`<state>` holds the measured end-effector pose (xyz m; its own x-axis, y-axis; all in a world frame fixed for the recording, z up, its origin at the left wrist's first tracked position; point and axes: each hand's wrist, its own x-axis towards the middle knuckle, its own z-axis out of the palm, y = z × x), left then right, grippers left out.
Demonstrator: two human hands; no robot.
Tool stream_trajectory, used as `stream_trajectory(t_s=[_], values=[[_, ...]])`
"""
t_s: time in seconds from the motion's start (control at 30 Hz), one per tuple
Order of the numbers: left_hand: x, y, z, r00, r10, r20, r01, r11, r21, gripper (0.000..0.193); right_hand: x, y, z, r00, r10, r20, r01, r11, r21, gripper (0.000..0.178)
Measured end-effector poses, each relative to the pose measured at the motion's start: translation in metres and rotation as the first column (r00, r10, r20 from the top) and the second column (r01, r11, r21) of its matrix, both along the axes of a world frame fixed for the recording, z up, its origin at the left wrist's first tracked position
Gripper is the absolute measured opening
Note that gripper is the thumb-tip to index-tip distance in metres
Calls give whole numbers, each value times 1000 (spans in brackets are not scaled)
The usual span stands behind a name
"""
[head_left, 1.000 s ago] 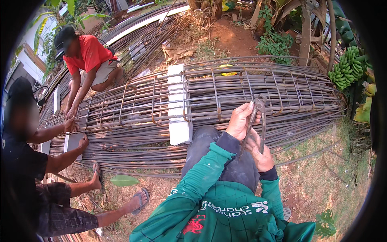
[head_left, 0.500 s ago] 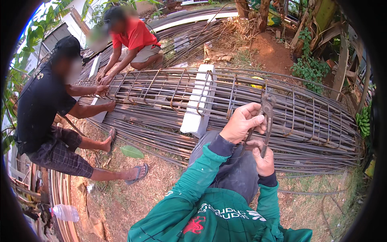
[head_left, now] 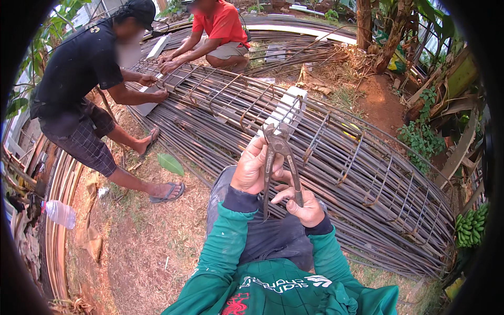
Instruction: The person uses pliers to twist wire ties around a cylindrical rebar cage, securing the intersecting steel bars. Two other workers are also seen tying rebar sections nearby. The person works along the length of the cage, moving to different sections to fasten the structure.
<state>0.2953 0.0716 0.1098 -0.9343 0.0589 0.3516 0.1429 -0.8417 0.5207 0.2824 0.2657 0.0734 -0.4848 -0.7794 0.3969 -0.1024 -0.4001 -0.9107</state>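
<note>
Near rebar [head_left: 362,210] — left hand [head_left: 249,174], right hand [head_left: 308,211] holding pincers [head_left: 279,147].

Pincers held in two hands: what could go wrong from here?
1. The fingers of the right hand show between the spread handles of the pincers, so they could get pinched if the handles close.
2. That hand and the left hand are bare, with steel bars close by; a slip might scrape them.
3. The co-worker in black stands beside the bars in open sandals; a shifting bar could hurt a foot.
</note>
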Motion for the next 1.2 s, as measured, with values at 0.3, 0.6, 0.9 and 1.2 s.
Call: stream_trajectory(t_s=[0.3,0.6,0.9,1.2], values=[[-15,-10,8,980,185,70,-166,961,-221,28,17,-15,4,987,-151,-49,145,984,-109,34],[-39,-21,-2,990,136,-23,-132,888,-440,11,10,-32,20,903,-414,119,428,833,-351,21],[-90,-102,-74,974,113,197,-82,984,-158,12,33,-68,97,701,-713,-25,579,589,-565,10],[-102,-247,-65,929,316,192,-277,938,-207,11,60,-24,-9,-196,-980,12,967,-192,168,27]])
